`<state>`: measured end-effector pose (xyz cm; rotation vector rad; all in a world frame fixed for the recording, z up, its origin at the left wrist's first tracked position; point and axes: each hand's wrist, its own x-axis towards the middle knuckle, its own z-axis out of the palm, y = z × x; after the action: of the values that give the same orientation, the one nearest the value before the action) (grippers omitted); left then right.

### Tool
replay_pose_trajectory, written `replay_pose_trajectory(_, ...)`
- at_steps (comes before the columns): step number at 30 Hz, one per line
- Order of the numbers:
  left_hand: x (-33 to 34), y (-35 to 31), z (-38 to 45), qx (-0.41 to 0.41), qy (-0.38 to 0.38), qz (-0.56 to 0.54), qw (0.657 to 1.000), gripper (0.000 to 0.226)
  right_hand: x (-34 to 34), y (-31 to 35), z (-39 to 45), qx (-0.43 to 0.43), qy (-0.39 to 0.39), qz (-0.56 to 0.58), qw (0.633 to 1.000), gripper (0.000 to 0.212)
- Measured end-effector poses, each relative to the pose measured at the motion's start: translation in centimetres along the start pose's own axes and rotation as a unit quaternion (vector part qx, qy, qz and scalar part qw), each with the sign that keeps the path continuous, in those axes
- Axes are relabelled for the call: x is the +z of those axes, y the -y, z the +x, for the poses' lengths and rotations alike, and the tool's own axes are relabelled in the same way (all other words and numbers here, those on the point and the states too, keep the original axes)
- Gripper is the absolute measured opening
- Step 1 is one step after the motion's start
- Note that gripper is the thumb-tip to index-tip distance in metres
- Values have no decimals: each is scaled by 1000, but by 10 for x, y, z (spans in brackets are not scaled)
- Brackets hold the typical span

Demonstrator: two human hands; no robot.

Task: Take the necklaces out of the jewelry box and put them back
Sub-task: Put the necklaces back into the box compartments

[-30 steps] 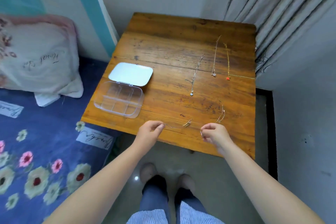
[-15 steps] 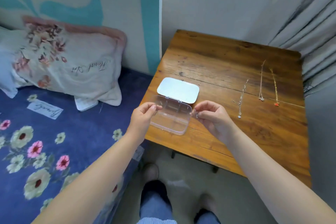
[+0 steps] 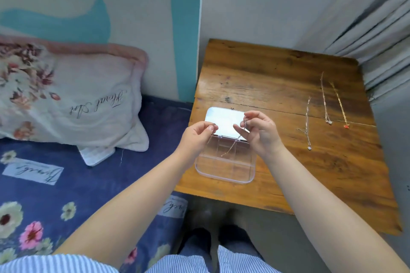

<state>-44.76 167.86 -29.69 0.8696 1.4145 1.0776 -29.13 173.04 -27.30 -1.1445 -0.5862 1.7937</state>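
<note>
Head view: left hand [image 3: 195,137] and right hand [image 3: 258,131], each pinched shut on one end of a thin necklace [image 3: 230,149], hold it above the open clear jewelry box [image 3: 226,172]; chain sags into the box. Three other necklaces [image 3: 325,104] lie on the worktop [image 3: 277,86], right of the box, well apart from it.

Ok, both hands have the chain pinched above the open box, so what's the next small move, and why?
Probably lower both hands together so the necklace settles into a back compartment of the box. The left hand and right hand each pinch one end, and the hanging middle already dips into the box, near the hinge.
</note>
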Motion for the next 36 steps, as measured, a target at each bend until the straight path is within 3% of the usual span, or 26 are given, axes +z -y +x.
replay_pose_trajectory(14, -15, 28, 33, -77, 9, 88, 993, 18, -12, -33, 42, 40, -29, -36, 998, 36)
replay_pose_trajectory(20, -7, 55, 52, -131, 2, 159, 979, 20, -33, -58, 59, 71, -71, -80, 992, 35)
replay_pose_trajectory(23, -6, 69, 60, -148, -3, 250, 957, 21, -44, -75, 66, 74, -91, -159, 980, 35)
replay_pose_trajectory(25, -5, 76, 64, -139, -3, 315, 939, 23, -49, -87, 68, 48, -85, -311, 945, 29)
replay_pose_trajectory(28, -1, 82, 69, -111, 0, 407, 907, 26, -54, -102, 69, -18, -59, -537, 841, 18)
replay_pose_trajectory(32, -2, 91, 62, -100, 1, 505, 857, 27, -57, -123, 68, -67, 22, -703, 708, 23)
replay_pose_trajectory(36, -8, 98, 57, -95, 23, 527, 844, 24, -48, -132, 68, -65, 54, -729, 680, 29)
